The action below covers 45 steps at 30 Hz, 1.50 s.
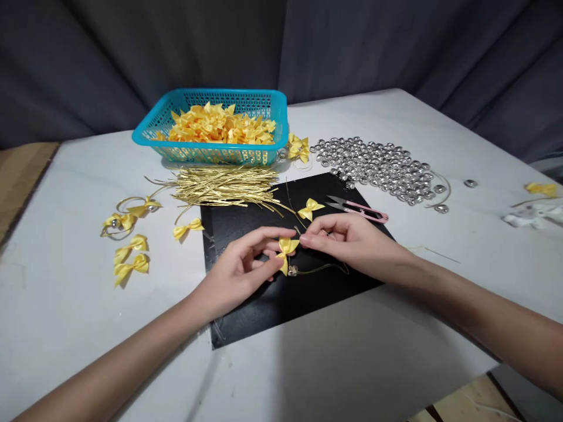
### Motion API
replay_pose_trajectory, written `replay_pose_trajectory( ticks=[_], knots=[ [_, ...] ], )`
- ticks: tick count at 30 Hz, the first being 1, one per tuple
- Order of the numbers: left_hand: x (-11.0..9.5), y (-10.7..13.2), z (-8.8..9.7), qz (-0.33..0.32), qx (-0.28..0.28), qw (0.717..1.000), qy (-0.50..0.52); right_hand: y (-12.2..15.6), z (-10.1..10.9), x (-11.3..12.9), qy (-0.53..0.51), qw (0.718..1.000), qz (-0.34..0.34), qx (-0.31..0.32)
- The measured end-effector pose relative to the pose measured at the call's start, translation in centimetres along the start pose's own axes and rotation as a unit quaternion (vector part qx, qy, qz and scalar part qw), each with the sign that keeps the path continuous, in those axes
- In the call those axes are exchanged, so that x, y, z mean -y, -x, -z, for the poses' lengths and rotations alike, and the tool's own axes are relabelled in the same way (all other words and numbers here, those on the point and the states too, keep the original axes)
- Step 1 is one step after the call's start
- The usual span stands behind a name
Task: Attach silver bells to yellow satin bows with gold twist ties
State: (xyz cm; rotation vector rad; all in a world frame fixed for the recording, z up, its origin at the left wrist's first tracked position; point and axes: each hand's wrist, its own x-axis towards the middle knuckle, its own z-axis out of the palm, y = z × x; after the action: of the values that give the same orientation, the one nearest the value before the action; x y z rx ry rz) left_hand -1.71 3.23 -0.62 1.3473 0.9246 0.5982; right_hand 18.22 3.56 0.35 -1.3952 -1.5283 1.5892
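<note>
From where I stand, the left hand [237, 264] pinches a yellow bow [288, 245] between thumb and fingertips over the middle of the black mat [264, 319], probably to keep the small, floppy thing steady for the other hand. The right hand [341, 234] comes in from the right with thumb and forefinger pressed together at the bow's edge; whatever lies between those tips is too fine for me to make out. Close on the near side of the bow sits a shiny silver bead [292, 271], and a gold cord [323, 269] curves away from it to the right. The dark mat likely makes such thin, bright pieces easier to see. A spare bow [310, 208] and pink-handled snips [363, 211] lie just beyond the fingers, seemingly for easy reach. Farther off, a blue plastic basket [211, 145] with latticed walls holds a heap of glossy, ribbon-like bows, perhaps to stop them scattering. Just nearer than it lies a bundle of stiff, metallic gold strands [224, 186], and to the far right spreads a pile of rounded, mirror-bright silver pieces [378, 167]. On the left, two folded bows [132, 266] rest on the smooth white table [88, 340].
</note>
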Motion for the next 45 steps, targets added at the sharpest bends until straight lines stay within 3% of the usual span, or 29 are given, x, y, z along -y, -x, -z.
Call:
replay_pose_trajectory(
  ticks=[9,16,19,21,25,30,34,38,41,45],
  knots=[
    [0.2,0.2,-0.1,0.022,-0.009,0.999,-0.029,0.2,-0.6,0.2,-0.006,1.0,-0.008,-0.011],
    [0.0,0.1,0.1,0.034,-0.067,0.997,0.004,0.9,-0.9,1.1,0.004,0.998,-0.057,-0.021],
    [0.4,0.0,0.4,0.008,-0.1,0.993,0.062,1.5,0.4,1.3,0.017,0.999,-0.029,-0.027],
    [0.7,-0.1,0.5,-0.01,-0.151,0.985,0.086,2.4,1.8,1.3,-0.004,0.998,0.007,-0.061],
    [0.9,-0.1,0.3,-0.005,-0.236,0.969,0.077,4.9,4.1,1.1,-0.08,0.974,0.078,-0.195],
    [0.6,0.0,0.1,0.016,-0.231,0.969,0.08,7.3,4.5,-0.5,-0.026,0.963,0.097,-0.25],
    [0.6,0.0,0.1,0.02,-0.213,0.973,0.089,7.6,4.8,-1.8,0.126,0.951,0.126,-0.254],
    [0.7,0.0,0.0,0.025,-0.203,0.974,0.1,7.7,5.7,-2.4,0.284,0.914,0.18,-0.229],
    [0.5,-0.1,0.1,0.025,-0.204,0.972,0.117,7.5,6.1,-2.7,0.306,0.906,0.197,-0.217],
    [0.5,-0.2,0.4,0.008,-0.19,0.974,0.125,6.8,5.9,-2.6,0.262,0.916,0.204,-0.227]
  ],
)
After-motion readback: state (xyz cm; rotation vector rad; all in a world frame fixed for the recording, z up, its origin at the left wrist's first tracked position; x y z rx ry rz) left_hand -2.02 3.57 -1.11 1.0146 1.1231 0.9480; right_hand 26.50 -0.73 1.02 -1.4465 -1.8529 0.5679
